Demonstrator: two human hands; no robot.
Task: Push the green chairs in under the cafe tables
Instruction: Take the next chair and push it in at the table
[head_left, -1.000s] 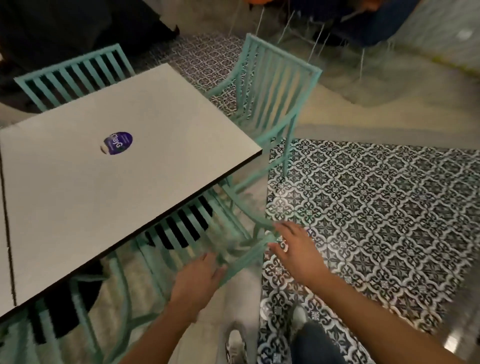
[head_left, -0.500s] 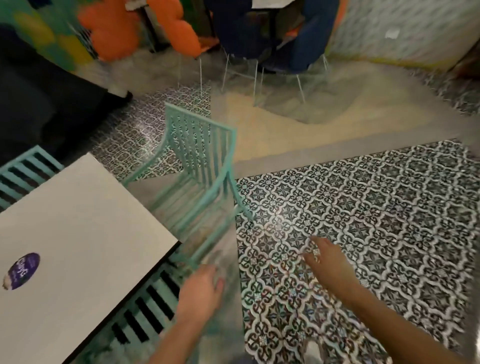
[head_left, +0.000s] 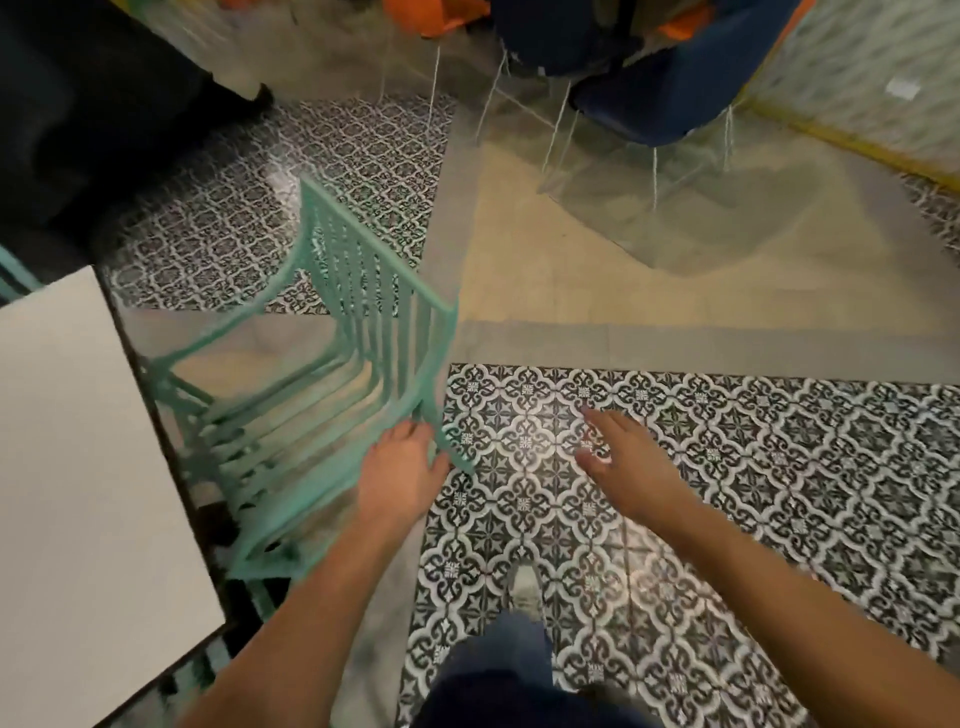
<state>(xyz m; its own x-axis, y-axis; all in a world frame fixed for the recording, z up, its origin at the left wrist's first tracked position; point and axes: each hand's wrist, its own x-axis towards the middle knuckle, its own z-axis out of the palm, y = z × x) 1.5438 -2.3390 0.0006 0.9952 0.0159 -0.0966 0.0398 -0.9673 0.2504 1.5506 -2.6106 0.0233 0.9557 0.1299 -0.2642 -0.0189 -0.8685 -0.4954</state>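
A green slatted chair (head_left: 363, 322) stands at the right end of the white cafe table (head_left: 78, 467), its seat partly out from under the top and its back toward the tiled floor. My left hand (head_left: 402, 467) touches the chair's near back corner with the fingers fairly straight. Whether the thumb hooks the green post is unclear. My right hand (head_left: 623, 457) hovers open over the patterned tiles, apart from the chair and holding nothing. A second green chair (head_left: 208, 665) shows as striped slats under the table's near edge. A sliver of a third green chair (head_left: 13, 280) peeks out at far left.
Blue chairs (head_left: 665, 93) on thin white legs and orange seats (head_left: 436, 21) stand at the back. A dark sofa (head_left: 93, 114) fills the top left. My leg and shoe (head_left: 524, 597) are on the patterned tile floor (head_left: 753, 467) to the right.
My view swung right, away from the chair at the table's near side. Both hands left that chair; my left hand now reaches the end chair and my right hand hangs over the tiles.
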